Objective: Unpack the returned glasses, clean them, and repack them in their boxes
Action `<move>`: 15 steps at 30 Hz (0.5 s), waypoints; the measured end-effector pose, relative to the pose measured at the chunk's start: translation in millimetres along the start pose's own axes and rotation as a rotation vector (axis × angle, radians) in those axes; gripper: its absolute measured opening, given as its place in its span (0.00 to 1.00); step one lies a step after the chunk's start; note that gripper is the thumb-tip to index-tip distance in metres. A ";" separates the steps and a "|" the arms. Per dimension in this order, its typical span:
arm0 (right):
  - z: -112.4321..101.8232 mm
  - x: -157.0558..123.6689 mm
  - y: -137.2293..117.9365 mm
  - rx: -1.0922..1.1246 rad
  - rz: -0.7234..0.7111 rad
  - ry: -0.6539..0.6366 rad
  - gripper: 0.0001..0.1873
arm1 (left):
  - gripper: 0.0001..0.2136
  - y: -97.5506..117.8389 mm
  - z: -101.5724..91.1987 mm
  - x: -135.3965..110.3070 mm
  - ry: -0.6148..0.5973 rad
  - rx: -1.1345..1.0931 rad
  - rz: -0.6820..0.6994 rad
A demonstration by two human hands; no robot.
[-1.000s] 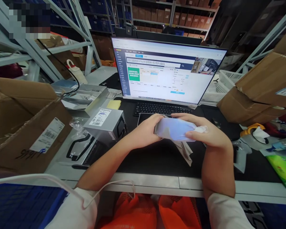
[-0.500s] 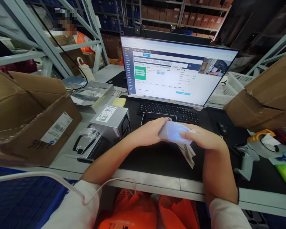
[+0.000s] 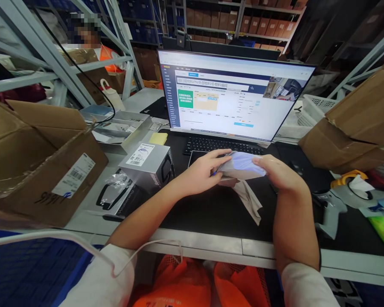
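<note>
Over the black desk mat both hands hold a small flat packet, whitish with a bluish sheen. My left hand grips its left end, fingers on top and thumb at the near side. At the right end, my right hand pinches the edge between thumb and fingers. A crumpled beige flap hangs below the packet; where it joins is hidden. Behind my left hand a thin black box partly shows, in front of the keyboard.
Left stand grey printed boxes, a yellow pad and an open carton. A monitor rises behind. On the right are a scanner, a tape dispenser and a carton. Another person is far left.
The packet has tilted, its right end moving a little rightward. My right thumb has shifted from its top to the right edge; my left fingers now spread over the top.
</note>
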State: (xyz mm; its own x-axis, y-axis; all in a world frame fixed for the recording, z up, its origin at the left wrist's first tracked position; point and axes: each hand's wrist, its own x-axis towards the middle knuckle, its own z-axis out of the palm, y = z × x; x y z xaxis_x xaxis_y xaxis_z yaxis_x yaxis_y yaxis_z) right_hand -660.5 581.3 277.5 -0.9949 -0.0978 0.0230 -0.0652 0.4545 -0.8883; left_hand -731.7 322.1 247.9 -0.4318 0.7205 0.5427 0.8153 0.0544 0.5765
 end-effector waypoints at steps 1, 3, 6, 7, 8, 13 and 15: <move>-1.6 -1.0 -0.3 -0.013 0.002 0.017 0.23 | 0.24 1.1 -1.6 -0.7 -0.024 -0.062 0.004; -4.4 -2.6 -1.2 -0.033 0.021 -0.001 0.24 | 0.22 3.6 -4.6 -2.1 -0.048 -0.223 -0.029; -4.6 -2.3 -2.8 -0.048 0.031 -0.117 0.24 | 0.19 6.4 -5.8 -3.6 -0.036 -0.476 -0.090; -2.5 -1.2 -3.5 -0.043 0.019 -0.176 0.23 | 0.19 6.8 -4.9 -3.9 -0.022 -0.530 -0.100; 0.9 0.5 -4.3 -0.036 0.004 -0.239 0.23 | 0.18 7.0 -3.4 -4.1 -0.003 -0.555 -0.098; 28.6 10.1 -9.4 -0.025 -0.086 -0.351 0.24 | 0.15 8.8 5.8 -4.7 0.097 -0.368 -0.021; 37.6 10.5 -12.4 -0.025 -0.125 -0.317 0.24 | 0.14 11.5 6.7 -5.1 0.150 -0.289 0.016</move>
State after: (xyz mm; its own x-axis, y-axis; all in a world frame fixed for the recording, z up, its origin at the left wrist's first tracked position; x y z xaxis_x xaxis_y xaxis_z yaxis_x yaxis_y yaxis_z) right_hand -667.3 541.4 271.5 -0.9060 -0.4229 -0.0168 -0.1906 0.4430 -0.8760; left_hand -717.6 323.7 247.7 -0.4890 0.6088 0.6247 0.6883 -0.1706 0.7051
